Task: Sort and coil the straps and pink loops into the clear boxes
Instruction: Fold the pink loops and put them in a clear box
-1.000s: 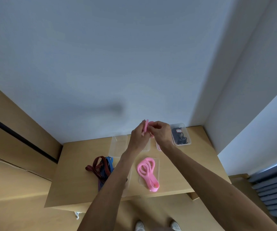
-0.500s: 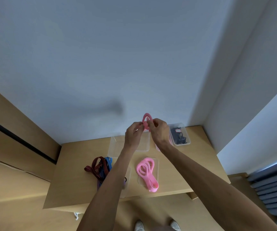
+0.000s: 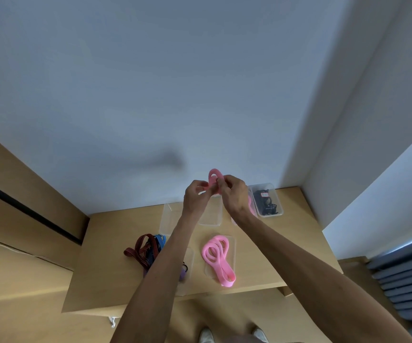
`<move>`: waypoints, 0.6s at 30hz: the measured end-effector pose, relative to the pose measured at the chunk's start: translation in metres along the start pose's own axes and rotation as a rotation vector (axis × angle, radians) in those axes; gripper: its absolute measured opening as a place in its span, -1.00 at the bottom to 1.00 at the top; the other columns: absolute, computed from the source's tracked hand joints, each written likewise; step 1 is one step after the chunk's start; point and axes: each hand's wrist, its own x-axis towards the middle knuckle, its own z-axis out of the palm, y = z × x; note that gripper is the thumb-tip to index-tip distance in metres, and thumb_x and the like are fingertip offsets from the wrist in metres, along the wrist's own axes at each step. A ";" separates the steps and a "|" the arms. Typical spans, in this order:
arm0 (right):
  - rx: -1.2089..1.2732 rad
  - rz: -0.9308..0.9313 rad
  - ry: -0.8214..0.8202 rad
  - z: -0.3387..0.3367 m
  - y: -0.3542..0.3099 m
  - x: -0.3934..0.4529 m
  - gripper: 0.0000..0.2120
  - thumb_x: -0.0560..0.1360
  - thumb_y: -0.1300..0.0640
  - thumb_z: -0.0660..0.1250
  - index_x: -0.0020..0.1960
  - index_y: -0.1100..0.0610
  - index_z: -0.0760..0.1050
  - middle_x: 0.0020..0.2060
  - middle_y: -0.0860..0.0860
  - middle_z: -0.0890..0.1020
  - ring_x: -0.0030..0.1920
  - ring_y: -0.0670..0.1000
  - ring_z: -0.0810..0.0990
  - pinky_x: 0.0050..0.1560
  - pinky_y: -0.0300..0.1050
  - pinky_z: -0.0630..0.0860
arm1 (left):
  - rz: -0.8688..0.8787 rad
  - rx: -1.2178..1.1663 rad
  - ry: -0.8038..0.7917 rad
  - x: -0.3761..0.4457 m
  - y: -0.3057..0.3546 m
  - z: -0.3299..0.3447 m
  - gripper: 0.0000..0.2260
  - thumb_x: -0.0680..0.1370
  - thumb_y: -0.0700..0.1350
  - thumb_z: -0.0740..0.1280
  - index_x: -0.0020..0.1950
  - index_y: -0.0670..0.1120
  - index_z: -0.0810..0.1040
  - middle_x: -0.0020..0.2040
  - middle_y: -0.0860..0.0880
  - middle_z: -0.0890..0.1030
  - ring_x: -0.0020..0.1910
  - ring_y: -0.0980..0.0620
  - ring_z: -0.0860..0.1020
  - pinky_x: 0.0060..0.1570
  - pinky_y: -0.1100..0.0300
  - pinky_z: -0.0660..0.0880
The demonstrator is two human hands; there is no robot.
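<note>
Both hands are raised above the far side of the counter (image 3: pixel 105 243), each grip closed on the same pink loop (image 3: pixel 214 175): the left hand (image 3: pixel 196 196) pinches its lower part, the right hand (image 3: pixel 233 194) curls its fingers round the side, and a rounded bend of the loop stands up above the fingertips. Below the hands lie clear boxes (image 3: pixel 209 216). Just right, a clear box (image 3: pixel 265 199) holds black straps with a small red-and-white label, too small to read. Nearer, a heap of pink loops (image 3: pixel 217 256) lies in a clear tray, and to its left lie dark red and blue straps (image 3: pixel 148 248).
</note>
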 end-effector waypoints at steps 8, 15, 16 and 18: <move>0.002 0.025 -0.091 -0.008 0.009 0.005 -0.72 0.66 0.11 0.18 -0.09 0.26 0.55 -0.28 0.02 0.62 -0.25 0.03 0.56 -0.20 -0.03 0.51 | -0.052 -0.157 -0.056 0.006 0.009 0.007 -0.58 0.48 0.17 0.48 -0.04 -0.20 0.53 -0.07 -0.19 0.64 0.00 -0.16 0.67 0.13 -0.11 0.61; 0.063 0.173 0.028 -0.020 0.026 0.007 -0.73 0.63 0.20 0.14 -0.20 0.20 0.48 -0.22 0.18 0.59 -0.19 0.06 0.52 -0.16 -0.09 0.45 | -0.029 -0.170 -0.023 0.003 0.008 0.005 -0.93 0.62 -0.18 0.22 0.00 -0.17 0.47 0.02 -0.13 0.53 0.00 -0.07 0.59 -0.02 0.02 0.65; 0.139 0.194 0.026 -0.022 0.027 0.008 -0.72 0.63 0.21 0.14 -0.22 0.18 0.48 -0.19 0.22 0.61 -0.16 0.08 0.56 -0.11 -0.05 0.52 | -0.045 -0.192 -0.029 0.003 0.009 0.004 -0.91 0.62 -0.19 0.20 0.00 -0.17 0.47 0.03 -0.13 0.52 0.03 -0.08 0.59 -0.03 0.02 0.65; 0.358 0.284 0.003 -0.025 0.028 0.009 -0.73 0.61 0.25 0.12 -0.21 0.23 0.50 -0.19 0.28 0.62 -0.13 0.13 0.61 -0.09 -0.04 0.61 | -0.086 -0.234 -0.048 0.001 0.013 0.003 -0.90 0.59 -0.20 0.18 -0.02 -0.18 0.46 0.05 -0.19 0.52 0.07 -0.12 0.61 -0.01 0.00 0.65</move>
